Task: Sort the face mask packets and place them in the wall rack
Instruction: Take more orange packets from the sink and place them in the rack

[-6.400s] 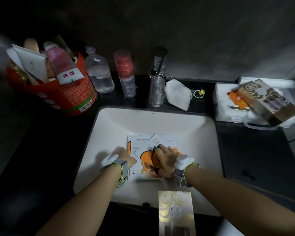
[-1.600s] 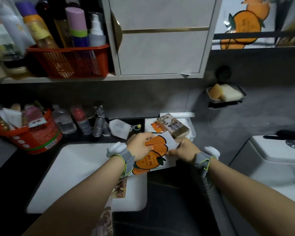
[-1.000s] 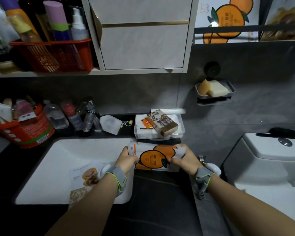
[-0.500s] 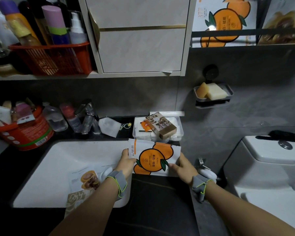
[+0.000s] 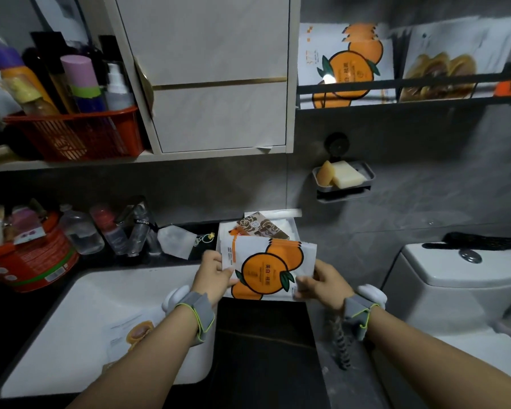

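Several orange packets (image 5: 267, 268), fanned upright just off the sink's (image 5: 65, 326) right edge, were pinched at both sides by the left hand (image 5: 216, 272) and right hand (image 5: 322, 283), apparently squared for slotting beside matching ones (image 5: 350, 64) in the rack (image 5: 425, 82) above.

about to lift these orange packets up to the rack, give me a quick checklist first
1. Grip: left hand and right hand each pinch a lower side of the held orange packets: ok.
2. Stack squared: its top edges are fanned: not ok.
3. Matching spot: racked orange packets stand at the left end of the wall rack: ok.
4. Room behind the rail there: cannot tell.
5. Way up: the soap dish sits on the wall below that spot; clearance: cannot tell.
6. Sorting finished: a sink packet lies in the basin: not ok.
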Motion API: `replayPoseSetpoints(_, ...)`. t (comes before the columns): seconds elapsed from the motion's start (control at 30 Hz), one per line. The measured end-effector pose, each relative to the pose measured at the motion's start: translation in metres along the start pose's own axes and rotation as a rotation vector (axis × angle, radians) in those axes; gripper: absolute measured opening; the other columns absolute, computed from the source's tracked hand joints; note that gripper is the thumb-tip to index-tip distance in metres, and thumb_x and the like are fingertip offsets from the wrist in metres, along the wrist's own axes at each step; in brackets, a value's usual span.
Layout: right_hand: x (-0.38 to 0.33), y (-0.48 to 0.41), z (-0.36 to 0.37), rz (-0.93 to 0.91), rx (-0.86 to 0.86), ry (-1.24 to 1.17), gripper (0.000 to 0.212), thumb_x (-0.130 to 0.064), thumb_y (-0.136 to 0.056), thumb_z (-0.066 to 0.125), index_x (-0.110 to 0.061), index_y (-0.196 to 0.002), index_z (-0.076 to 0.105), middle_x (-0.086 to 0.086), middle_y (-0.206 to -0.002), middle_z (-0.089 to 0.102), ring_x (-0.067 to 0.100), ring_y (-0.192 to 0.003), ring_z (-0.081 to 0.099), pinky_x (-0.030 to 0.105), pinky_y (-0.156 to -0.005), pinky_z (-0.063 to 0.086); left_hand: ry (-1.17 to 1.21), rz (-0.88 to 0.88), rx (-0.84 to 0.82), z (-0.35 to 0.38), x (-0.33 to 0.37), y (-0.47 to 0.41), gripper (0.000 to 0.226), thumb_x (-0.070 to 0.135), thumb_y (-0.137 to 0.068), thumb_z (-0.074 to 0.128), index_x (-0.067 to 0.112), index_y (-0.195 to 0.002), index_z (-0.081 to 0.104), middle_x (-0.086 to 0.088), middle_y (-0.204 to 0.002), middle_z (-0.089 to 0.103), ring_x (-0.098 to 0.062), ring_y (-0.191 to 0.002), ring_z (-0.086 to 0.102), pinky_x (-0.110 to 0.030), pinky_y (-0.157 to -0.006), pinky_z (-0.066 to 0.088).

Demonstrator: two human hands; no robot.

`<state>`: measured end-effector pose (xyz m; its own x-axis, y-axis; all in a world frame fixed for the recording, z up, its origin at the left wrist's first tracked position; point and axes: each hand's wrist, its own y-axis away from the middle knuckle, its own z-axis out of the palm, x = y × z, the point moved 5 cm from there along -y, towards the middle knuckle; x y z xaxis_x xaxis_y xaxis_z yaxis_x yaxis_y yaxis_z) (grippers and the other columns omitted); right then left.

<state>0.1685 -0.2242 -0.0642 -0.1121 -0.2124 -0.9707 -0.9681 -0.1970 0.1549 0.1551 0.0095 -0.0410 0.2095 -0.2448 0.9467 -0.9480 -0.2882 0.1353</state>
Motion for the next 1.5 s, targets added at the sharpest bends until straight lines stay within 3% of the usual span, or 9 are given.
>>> replayPoseSetpoints(0.1, -0.035, 0.001, -0.026, -0.065, 0.044, 0.012, 0.033, 0.005, -0.093, 0.048, 0.0, -0.125, 0.044, 0.015, -0.087, 0.061, 0.031, -0.072, 0.062, 0.055, -0.082, 0.054, -0.044, 0.124, 0.068, 0.004, 0.042, 0.003, 0.036, -0.003, -0.088, 0.055, 0.024, -0.084, 0.031, -0.01, -0.09, 0.048, -0.017, -0.076, 0.063, -0.038, -0.077, 0.057)
replayPoseSetpoints(0.2, -0.074, 0.001, -0.057, -0.184, 0.124, 0.213, 0.04, -0.003, -0.093, 0.052, -0.006, -0.132, 0.04, 0.018, -0.116, 0.06, 0.029, -0.099, 0.061, 0.047, -0.092, 0.051, -0.229, 0.263, 0.115, 0.012, 0.088, 0.012, 0.037, 0.003, -0.085, 0.056, 0.028, -0.072, 0.032, 0.0, -0.075, 0.054, -0.011, -0.066, 0.062, -0.029, -0.064, 0.046)
replayPoseSetpoints(0.37, -0.138, 0.002, -0.108, -0.312, 0.243, 0.414, 0.034, -0.013, -0.094, 0.052, -0.007, -0.124, 0.035, 0.016, -0.121, 0.057, 0.031, -0.109, 0.058, 0.048, -0.096, 0.048, -0.306, 0.454, 0.055, 0.034, 0.161, 0.018, 0.022, -0.003, -0.083, 0.058, 0.017, -0.088, 0.063, -0.006, -0.106, 0.057, -0.02, -0.096, 0.055, -0.025, -0.086, 0.044)
replayPoseSetpoints(0.6, -0.222, 0.001, -0.165, -0.429, 0.455, 0.469, 0.023, -0.017, -0.093, 0.053, -0.013, -0.111, 0.04, 0.01, -0.107, 0.057, 0.031, -0.105, 0.056, 0.039, -0.086, 0.047, -0.243, 0.608, 0.086, 0.049, 0.254, 0.017, 0.03, 0.003, -0.088, 0.055, 0.014, -0.115, 0.061, -0.008, -0.128, 0.049, -0.025, -0.117, 0.053, -0.035, -0.106, 0.041)
replayPoseSetpoints(0.73, -0.27, -0.008, -0.194, -0.442, 0.547, 0.484, 0.032, -0.015, -0.092, 0.053, -0.002, -0.12, 0.045, 0.02, -0.122, 0.056, 0.033, -0.113, 0.053, 0.038, -0.093, 0.042, -0.251, 0.616, 0.075, 0.059, 0.306, 0.01, 0.038, 0.001, -0.088, 0.05, 0.012, -0.124, 0.056, -0.009, -0.134, 0.045, -0.024, -0.124, 0.049, -0.026, -0.106, 0.035)
replayPoseSetpoints(0.9, -0.317, -0.018, -0.221, -0.438, 0.625, 0.468, 0.03, -0.016, -0.09, 0.052, -0.002, -0.116, 0.048, 0.021, -0.115, 0.058, 0.036, -0.108, 0.055, 0.04, -0.093, 0.045, -0.227, 0.621, 0.032, 0.074, 0.36, 0.009, 0.049, -0.002, -0.088, 0.046, 0.008, -0.136, 0.046, -0.01, -0.144, 0.035, -0.027, -0.13, 0.042, -0.038, -0.114, 0.034)
replayPoseSetpoints(1.03, -0.333, -0.025, -0.231, -0.428, 0.628, 0.329, 0.028, -0.011, -0.087, 0.049, -0.009, -0.114, 0.048, 0.01, -0.102, 0.06, 0.034, -0.104, 0.059, 0.046, -0.092, 0.05, -0.325, 0.643, 0.037, 0.089, 0.387, 0.005, 0.055, 0.002, -0.091, 0.046, 0.008, -0.144, 0.034, -0.009, -0.152, 0.025, -0.028, -0.138, 0.032, -0.032, -0.113, 0.026)
replayPoseSetpoints(1.27, -0.348, -0.045, -0.227, -0.436, 0.619, 0.338, 0.03, -0.006, -0.09, 0.041, -0.002, -0.119, 0.05, 0.022, -0.115, 0.061, 0.037, -0.106, 0.058, 0.048, -0.097, 0.047, -0.326, 0.56, 0.15, 0.096, 0.404, -0.011, 0.053, 0.002, -0.093, 0.046, 0.01, -0.143, 0.033, -0.008, -0.15, 0.027, -0.028, -0.134, 0.035, -0.026, -0.102, 0.035)
replayPoseSetpoints(1.5, -0.346, -0.058, -0.229, -0.391, 0.633, 0.5, 0.03, 0.0, -0.089, 0.039, 0.004, -0.11, 0.06, 0.027, -0.113, 0.063, 0.043, -0.106, 0.059, 0.047, -0.095, 0.048, -0.524, 0.419, 0.107, 0.103, 0.392, -0.015, 0.035, 0.003, -0.091, 0.039, -0.003, -0.125, 0.048, -0.021, -0.141, 0.036, -0.037, -0.122, 0.045, -0.038, -0.103, 0.039)
